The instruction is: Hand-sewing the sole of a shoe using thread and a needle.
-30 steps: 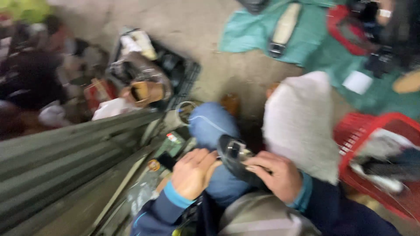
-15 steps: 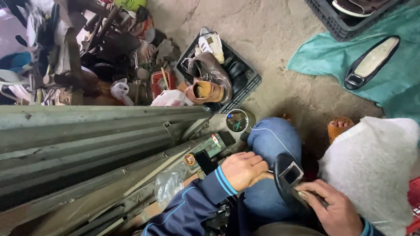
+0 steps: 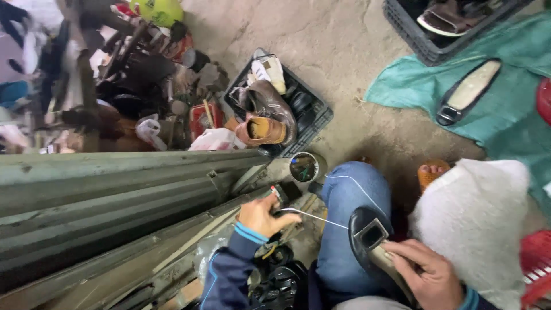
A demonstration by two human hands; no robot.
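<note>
Right hand [image 3: 425, 275] grips a black shoe [image 3: 367, 238] on the knee, lower right of frame; left hand [image 3: 261, 215] pinches a white thread [image 3: 321, 218] pulled taut.

The thread runs from the shoe leftward to the closed fingers at lower centre. For a snug stitch, a straight, steady pull with the shoe braced seems best.

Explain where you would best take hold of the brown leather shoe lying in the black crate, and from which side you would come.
Probably grip the brown leather shoe at its open collar, fingers inside the tan lining and thumb on the outer heel. It lies on top of the other things in the black crate, with its opening towards the lower left, so come from above on that side. The rounded toe offers less purchase.
</note>
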